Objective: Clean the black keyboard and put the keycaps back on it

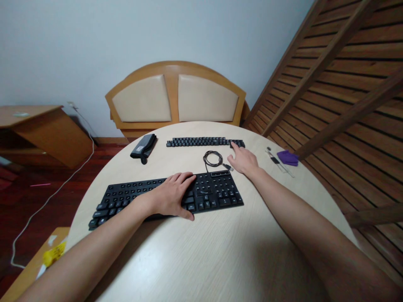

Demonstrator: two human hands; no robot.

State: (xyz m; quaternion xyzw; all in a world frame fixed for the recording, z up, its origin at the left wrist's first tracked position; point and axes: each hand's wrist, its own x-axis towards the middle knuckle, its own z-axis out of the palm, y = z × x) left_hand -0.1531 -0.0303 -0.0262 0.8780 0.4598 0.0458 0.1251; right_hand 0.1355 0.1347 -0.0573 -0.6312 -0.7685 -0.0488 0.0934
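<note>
A black keyboard point(234, 191) lies at a slant across the round table, many of its keycaps off on the left and upper right, others still on. My left hand point(171, 195) spans it, fingers at the back edge and thumb over the front edge, holding it. Farther back, loose black keycaps point(197, 141) stand in tidy rows. My right hand point(244, 159) reaches to the right end of these rows, index finger stretched onto a keycap point(237, 143), thumb held apart. Between keyboard and rows lies the coiled cable point(213, 158) with its USB plug point(228, 167).
A folded dark grey pouch point(144, 146) sits at the table's back left. On the right lie a purple cloth point(288, 157) and a thin wire tool point(278, 162). Behind stands a padded bench back point(174, 98); slatted wood point(340, 105) rises on the right.
</note>
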